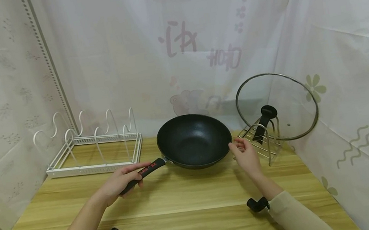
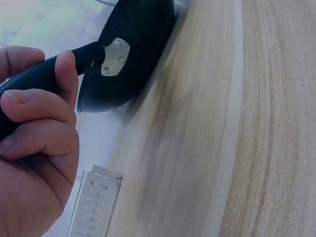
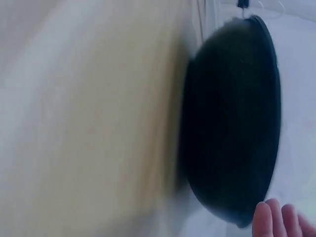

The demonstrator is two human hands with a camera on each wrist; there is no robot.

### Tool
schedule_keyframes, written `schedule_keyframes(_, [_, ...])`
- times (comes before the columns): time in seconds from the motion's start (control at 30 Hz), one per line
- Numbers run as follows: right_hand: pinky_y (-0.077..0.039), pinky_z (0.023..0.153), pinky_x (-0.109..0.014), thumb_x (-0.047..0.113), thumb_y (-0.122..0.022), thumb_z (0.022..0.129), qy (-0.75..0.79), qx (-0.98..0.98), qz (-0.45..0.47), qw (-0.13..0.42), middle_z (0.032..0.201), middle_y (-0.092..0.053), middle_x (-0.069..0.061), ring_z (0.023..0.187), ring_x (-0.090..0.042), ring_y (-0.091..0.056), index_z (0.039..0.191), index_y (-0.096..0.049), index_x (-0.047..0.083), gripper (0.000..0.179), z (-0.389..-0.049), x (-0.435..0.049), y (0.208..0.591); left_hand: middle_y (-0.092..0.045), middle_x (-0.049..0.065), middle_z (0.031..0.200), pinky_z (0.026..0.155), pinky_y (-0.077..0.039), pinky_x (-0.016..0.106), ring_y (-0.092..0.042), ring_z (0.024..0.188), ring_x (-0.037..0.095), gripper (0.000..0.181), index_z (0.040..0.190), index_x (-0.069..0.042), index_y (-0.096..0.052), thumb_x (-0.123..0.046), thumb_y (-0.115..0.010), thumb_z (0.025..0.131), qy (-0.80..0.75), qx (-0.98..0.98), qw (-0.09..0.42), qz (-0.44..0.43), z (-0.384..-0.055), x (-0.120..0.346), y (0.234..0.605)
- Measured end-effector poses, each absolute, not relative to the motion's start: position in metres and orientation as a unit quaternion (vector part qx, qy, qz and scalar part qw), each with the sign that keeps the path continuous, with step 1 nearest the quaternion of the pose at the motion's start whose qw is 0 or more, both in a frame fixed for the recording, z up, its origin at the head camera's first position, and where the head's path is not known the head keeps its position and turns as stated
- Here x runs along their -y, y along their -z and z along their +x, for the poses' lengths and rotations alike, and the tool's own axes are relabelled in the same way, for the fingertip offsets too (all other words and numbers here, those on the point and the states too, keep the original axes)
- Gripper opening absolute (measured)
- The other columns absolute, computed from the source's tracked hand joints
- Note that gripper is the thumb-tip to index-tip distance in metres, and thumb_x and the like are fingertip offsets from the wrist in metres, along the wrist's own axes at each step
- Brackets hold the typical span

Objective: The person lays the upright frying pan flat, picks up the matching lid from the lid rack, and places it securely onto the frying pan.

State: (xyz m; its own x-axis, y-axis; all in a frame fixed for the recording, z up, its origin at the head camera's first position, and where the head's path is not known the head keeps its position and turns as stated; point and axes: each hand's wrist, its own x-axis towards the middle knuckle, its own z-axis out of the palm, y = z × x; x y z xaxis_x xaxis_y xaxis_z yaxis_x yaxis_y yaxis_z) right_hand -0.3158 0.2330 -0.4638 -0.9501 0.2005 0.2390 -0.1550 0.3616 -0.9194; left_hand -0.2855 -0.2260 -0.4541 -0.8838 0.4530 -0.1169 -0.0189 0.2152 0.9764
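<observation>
A black wok [image 1: 193, 141] with a long black handle [image 1: 148, 170] is in the middle of the head view, its open side up. My left hand [image 1: 124, 179] grips the handle, fingers curled round it. The left wrist view shows the same grip, with a riveted metal bracket [image 2: 116, 58] joining handle and wok. At the opposite rim is my right hand [image 1: 247, 156], thumb by the edge. Its fingers [image 3: 276, 219] look fairly straight beside the rim in the right wrist view. Whether the wok's base touches the table cannot be told.
On the left of the wooden table [image 1: 186, 226] stands a white wire rack [image 1: 89, 169] with upright loops. A glass lid [image 1: 290, 107] with a black knob leans in a small metal stand [image 1: 269, 150] close behind my right hand. Printed curtains surround the table.
</observation>
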Motion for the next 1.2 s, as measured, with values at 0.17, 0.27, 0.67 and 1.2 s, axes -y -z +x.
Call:
schedule_keyframes(0.17, [-0.049, 0.09, -0.012, 0.024, -0.067, 0.11, -0.579, 0.798, 0.033, 0.162, 0.14, -0.064, -0.022, 0.105, 0.001, -0.061, 0.147, -0.061, 0.002, 0.043, -0.315, -0.248, 0.446, -0.074, 0.008, 0.092, 0.048, -0.033, 0.02, -0.038, 0.053, 0.006, 0.059, 0.164, -0.01, -0.052, -0.015, -0.059, 0.105, -0.61, -0.755, 0.194, 0.143, -0.286, 0.226, 0.454])
schedule_keyframes(0.27, [-0.047, 0.094, -0.01, 0.026, -0.065, 0.111, -0.573, 0.8, 0.042, 0.173, 0.143, -0.063, -0.019, 0.108, 0.004, -0.059, 0.149, -0.06, 0.004, 0.043, -0.314, -0.258, 0.434, -0.074, 0.008, 0.092, 0.047, -0.034, 0.02, -0.038, 0.052, 0.006, 0.06, 0.163, -0.01, -0.053, -0.014, -0.059, 0.104, -0.61, -0.755, 0.193, 0.144, -0.286, 0.226, 0.454])
schedule_keyframes(0.67, [-0.045, 0.097, -0.013, 0.036, -0.064, 0.111, -0.541, 0.807, 0.018, 0.236, 0.125, -0.062, 0.012, 0.112, 0.002, -0.059, 0.147, -0.062, 0.007, 0.047, -0.32, -0.302, 0.401, -0.074, 0.01, 0.094, 0.048, -0.034, 0.021, -0.038, 0.053, 0.007, 0.06, 0.163, -0.013, -0.054, -0.014, -0.06, 0.103, -0.608, -0.758, 0.192, 0.139, -0.286, 0.226, 0.455])
schedule_keyframes(1.2, [-0.043, 0.094, -0.019, 0.047, -0.065, 0.108, -0.518, 0.816, -0.078, 0.245, 0.115, -0.062, 0.021, 0.106, 0.004, -0.056, 0.147, -0.063, 0.008, 0.056, -0.341, -0.346, 0.397, -0.075, 0.011, 0.094, 0.048, -0.032, 0.022, -0.038, 0.053, 0.007, 0.06, 0.162, -0.013, -0.056, -0.014, -0.061, 0.102, -0.61, -0.758, 0.186, 0.137, -0.286, 0.226, 0.455])
